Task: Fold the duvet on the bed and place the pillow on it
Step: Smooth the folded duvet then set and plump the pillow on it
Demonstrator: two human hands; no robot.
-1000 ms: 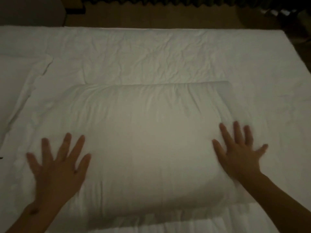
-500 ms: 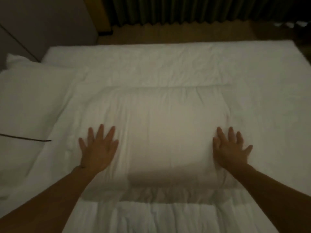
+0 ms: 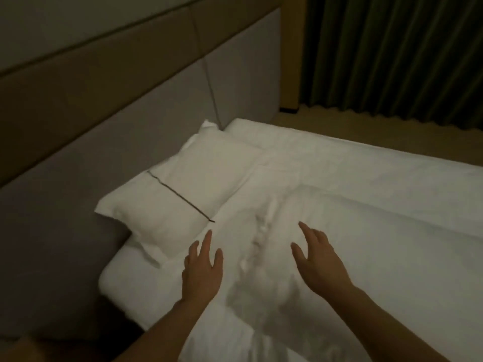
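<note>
The bed (image 3: 392,184) fills the right and middle of the view, covered w/ white linen; behind it stands a padded grey headboard (image 3: 130,100), and a dark green curtain (image 3: 392,56) hangs at top right, above a strip of floor. The folded duvet (image 3: 352,244) lies on the bed as a thick white block, its wrinkled left edge running between the two hands. A white pillow (image 3: 177,199) w/ a thin dark stripe lies at the head end, just beside the duvet's left edge and against the headboard, not on the duvet. The left hand (image 3: 202,270) is over the bed near the pillow's corner, fingers straight and a bit spread, holding nothing. The right hand (image 3: 317,259) is over the duvet, fingers relaxed and apart, its grip empty too. Whether the hands touch the linen cannot be told.
</note>
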